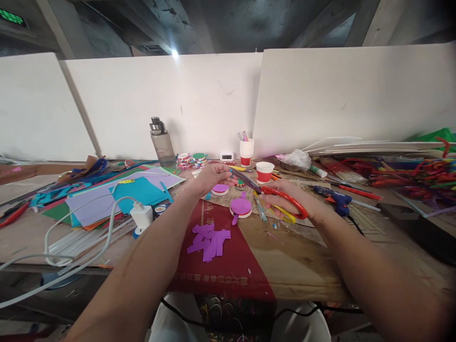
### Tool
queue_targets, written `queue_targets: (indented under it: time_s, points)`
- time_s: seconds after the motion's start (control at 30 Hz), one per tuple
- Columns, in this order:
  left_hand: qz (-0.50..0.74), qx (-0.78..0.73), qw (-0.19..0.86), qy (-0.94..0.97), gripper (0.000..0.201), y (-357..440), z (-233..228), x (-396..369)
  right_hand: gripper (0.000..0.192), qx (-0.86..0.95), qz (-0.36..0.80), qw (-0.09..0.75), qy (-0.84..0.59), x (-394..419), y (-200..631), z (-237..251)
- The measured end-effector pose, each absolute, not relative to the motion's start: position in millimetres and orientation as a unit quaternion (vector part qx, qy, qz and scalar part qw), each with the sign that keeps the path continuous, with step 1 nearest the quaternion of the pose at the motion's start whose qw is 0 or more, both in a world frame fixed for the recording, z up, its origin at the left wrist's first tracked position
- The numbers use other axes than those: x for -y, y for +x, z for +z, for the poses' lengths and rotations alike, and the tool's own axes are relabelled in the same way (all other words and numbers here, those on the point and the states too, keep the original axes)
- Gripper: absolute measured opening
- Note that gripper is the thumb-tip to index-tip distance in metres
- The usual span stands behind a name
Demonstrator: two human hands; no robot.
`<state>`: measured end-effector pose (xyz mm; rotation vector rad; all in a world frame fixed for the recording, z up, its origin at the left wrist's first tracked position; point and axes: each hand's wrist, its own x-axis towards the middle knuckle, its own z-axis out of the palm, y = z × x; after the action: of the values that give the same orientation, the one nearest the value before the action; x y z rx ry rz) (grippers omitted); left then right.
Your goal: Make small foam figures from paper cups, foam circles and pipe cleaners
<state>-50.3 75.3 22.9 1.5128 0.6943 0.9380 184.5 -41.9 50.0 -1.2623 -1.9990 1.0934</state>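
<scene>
My right hand (290,202) grips scissors (274,194) with one red and one yellow handle, blades pointing left and up. My left hand (213,175) pinches a small piece at the blade tips; the piece is too small to make out. Below the hands lie two round white-rimmed discs with purple tops (241,207) (220,189). A heap of purple paper strips (209,240) rests on the red cardboard (221,266) nearer to me.
Coloured paper sheets (117,197) are stacked left, with a white charger (141,216) and cable. A grey bottle (162,142), paper cups (264,172) and a small clock (226,156) stand behind. A blue glue gun (333,197) and pipe cleaners (409,175) lie right.
</scene>
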Motion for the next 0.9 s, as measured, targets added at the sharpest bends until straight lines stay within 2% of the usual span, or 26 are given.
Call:
queue_targets:
  time_s: [0.9]
  points:
    - [0.408,-0.308,0.563,0.65,0.023,-47.7,26.7,-68.5,0.026,0.769,0.348,0.262,-0.467,38.4,185.9,43.1]
